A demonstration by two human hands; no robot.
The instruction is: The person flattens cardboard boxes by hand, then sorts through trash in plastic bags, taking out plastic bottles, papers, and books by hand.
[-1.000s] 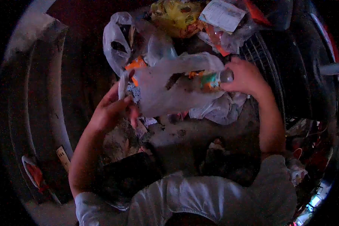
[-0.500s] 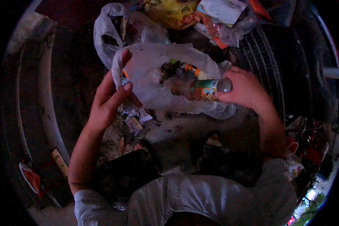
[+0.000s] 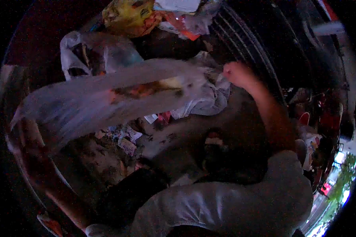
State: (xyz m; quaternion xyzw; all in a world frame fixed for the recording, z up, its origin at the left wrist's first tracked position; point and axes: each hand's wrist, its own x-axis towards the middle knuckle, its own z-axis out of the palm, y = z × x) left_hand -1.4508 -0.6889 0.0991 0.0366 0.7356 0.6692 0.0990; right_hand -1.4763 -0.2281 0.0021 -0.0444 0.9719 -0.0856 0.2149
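Observation:
A whitish translucent plastic bag (image 3: 87,102) is stretched sideways between my hands. Dim and partly covered by the bag, my left hand (image 3: 32,136) holds its far left end; the fingers are blurred. My right hand (image 3: 238,74) is closed at the bunched right end of the bag, gripping its edge. Through the plastic an orange-brown and yellowish shape (image 3: 146,90) shows in the middle, too blurred to name. The bottle seen earlier cannot be made out clearly.
Behind lies another pale plastic bag (image 3: 106,49) with handle loops. A yellow bag (image 3: 128,17) and orange-and-clear wrappers (image 3: 184,25) sit at the top. Scraps of paper litter (image 3: 126,144) lie on the floor near my feet. A dark ribbed object (image 3: 245,35) stands at upper right.
My left hand has swung far left and down, pulling the bag out long. My right hand has let go of the labelled bottle and now grips the bag. The view has shifted right.

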